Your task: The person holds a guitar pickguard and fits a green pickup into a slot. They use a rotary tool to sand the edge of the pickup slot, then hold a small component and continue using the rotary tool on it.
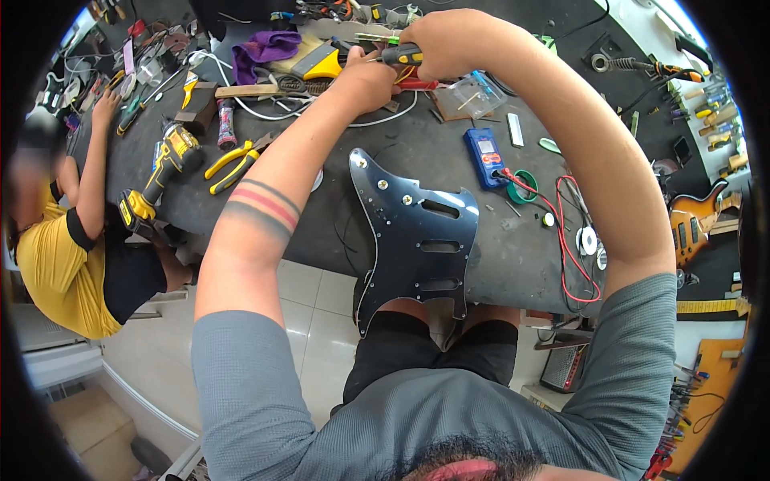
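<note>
At the far middle of the bench my right hand (433, 46) grips a tool with a black and yellow handle (403, 54), which looks like a screwdriver. Its thin shaft points left, toward my left hand (370, 82). That hand is closed beside the shaft, thumb raised; what its fingers hold, I cannot make out. Just beyond the hands lie red-handled and green items, partly covered by them. Nearer to me, a black guitar pickguard (413, 232) with three pickup slots and several knobs or pots rests at the bench's front edge, touched by neither hand.
On the left are a yellow cordless drill (164, 168), yellow pliers (238, 164) and a purple cloth (263, 54). A blue multimeter (485, 158) with red leads (565, 264) lies right. Another person (68, 248) in yellow works at left. An electric guitar (698, 220) stands at right.
</note>
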{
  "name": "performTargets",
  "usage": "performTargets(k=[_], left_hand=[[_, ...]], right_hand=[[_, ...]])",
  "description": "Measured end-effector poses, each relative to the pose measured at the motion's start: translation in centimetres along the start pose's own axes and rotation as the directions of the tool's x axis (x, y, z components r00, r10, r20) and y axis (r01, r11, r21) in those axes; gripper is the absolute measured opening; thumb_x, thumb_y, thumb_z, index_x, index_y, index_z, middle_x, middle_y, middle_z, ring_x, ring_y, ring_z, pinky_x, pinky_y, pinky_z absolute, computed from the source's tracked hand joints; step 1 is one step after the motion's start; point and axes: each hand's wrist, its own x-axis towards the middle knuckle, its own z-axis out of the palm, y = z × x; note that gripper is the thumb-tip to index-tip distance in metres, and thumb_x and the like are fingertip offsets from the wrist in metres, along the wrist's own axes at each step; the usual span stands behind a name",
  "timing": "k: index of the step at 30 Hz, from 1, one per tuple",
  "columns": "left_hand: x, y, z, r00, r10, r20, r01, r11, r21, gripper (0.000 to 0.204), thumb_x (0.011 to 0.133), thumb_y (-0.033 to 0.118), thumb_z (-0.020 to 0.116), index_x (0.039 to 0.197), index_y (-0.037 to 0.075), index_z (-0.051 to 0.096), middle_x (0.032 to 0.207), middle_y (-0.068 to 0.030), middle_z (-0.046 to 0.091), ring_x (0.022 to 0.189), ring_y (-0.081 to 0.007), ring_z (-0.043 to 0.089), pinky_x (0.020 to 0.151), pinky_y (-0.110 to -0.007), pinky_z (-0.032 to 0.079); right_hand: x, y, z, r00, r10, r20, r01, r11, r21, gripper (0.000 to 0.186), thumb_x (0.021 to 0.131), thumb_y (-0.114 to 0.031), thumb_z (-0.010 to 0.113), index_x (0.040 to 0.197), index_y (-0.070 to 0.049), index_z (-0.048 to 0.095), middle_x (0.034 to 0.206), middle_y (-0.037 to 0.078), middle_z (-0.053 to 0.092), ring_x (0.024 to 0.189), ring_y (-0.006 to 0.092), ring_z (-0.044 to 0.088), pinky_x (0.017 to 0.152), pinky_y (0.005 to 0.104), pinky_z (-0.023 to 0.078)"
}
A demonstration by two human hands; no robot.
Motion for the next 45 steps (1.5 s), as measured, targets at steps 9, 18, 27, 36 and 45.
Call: performTargets(k=[9,18,27,36,45], left_hand=[[-7.2,-2.3,-4.5,0.914,0.052,-0.402,-0.039,0.998,0.042,0.028,0.094,0.026,0.080,0.115,0.008,0.079,0.107,-0.0103,0.069,0.114,-0.0309,0.064,0.100,-0.047,0.043],[-31.7,-1.6,-11.1,0.596,-0.751,-0.284,0.289,0.530,-0.797,0.017,0.101,0.015,0.075,0.113,0.003,0.075,0.108,-0.0113,0.071,0.108,-0.0273,0.069,0.097,-0.039,0.052],[-48.4,8.7,-9.4,0.810,-0.585,0.040,-0.171,-0.300,-0.939,0.055,0.111,0.031,0.066,0.155,0.010,0.040,0.104,-0.0086,0.063,0.082,-0.0221,0.065,0.065,-0.037,0.055],[-51.4,14.4,-7.8,0.466,-0.883,0.065,-0.029,-0.088,-0.996,0.035,0.114,0.027,0.060,0.135,-0.001,0.062,0.102,-0.0078,0.071,0.072,-0.0122,0.055,0.067,-0.028,0.046],[-45.4,24.6,-10.1,0.795,-0.598,-0.099,-0.013,0.147,-0.989,0.055,0.110,-0.002,0.058,0.163,-0.001,0.044,0.136,-0.0128,0.068,0.110,-0.0147,0.069,0.098,-0.032,0.058]], right_hand=[[0.3,1.7,-1.1,0.998,-0.042,0.052,0.037,0.995,0.090,0.046,0.086,-0.041,0.076,0.118,-0.008,0.080,0.110,0.023,0.080,0.107,0.0405,0.077,0.094,0.0497,0.060],[-0.6,-1.0,2.8,0.991,-0.133,0.014,0.132,0.990,0.054,0.051,0.088,-0.031,0.075,0.137,-0.014,0.074,0.108,0.017,0.081,0.100,0.0370,0.078,0.089,0.0501,0.062],[0.3,-5.7,6.0,0.980,-0.166,0.106,0.187,0.954,-0.234,0.041,0.083,-0.021,0.073,0.124,-0.019,0.078,0.106,0.011,0.081,0.099,0.0321,0.080,0.083,0.0470,0.063],[-3.0,-4.2,4.2,0.977,-0.136,0.165,0.110,0.982,0.154,0.069,0.089,-0.040,0.078,0.152,-0.015,0.064,0.132,0.019,0.076,0.120,0.0376,0.074,0.102,0.0490,0.058],[-31.8,-9.6,-1.2,0.989,-0.134,0.062,-0.002,0.407,0.913,0.077,0.108,-0.059,0.062,0.155,0.001,0.054,0.111,0.010,0.071,0.089,0.0136,0.066,0.081,0.0315,0.055]])
